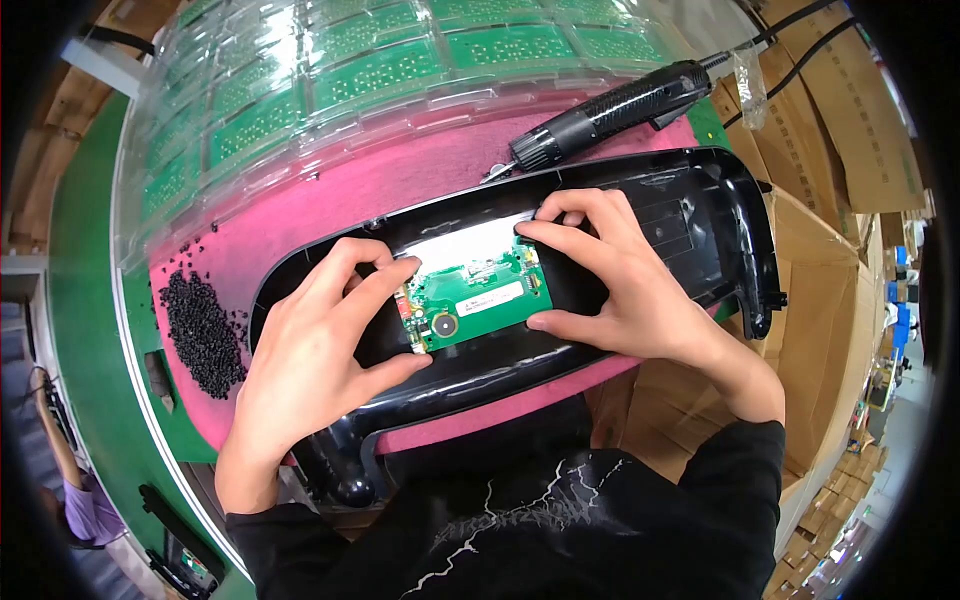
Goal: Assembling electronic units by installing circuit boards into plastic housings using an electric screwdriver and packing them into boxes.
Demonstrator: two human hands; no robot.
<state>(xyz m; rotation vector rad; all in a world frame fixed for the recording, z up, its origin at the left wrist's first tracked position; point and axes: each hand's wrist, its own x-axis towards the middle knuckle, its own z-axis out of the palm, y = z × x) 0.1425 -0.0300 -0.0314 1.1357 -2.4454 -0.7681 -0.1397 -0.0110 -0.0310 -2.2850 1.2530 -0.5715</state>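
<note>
A green circuit board with a white label, a round dark part and a bright glossy strip along its far side lies in the middle of a long black plastic housing. My left hand grips its left edge, thumb at the near corner and fingers at the far one. On the right edge, my right hand holds it the same way, thumb near and fingertips far. Whether the board rests on the housing or hangs just above it, I cannot tell.
A black electric screwdriver lies behind the housing on a pink mat. Clear trays of green boards fill the back. Small black screws are heaped at left. Cardboard boxes stand at right. Another person's purple sleeve shows far left.
</note>
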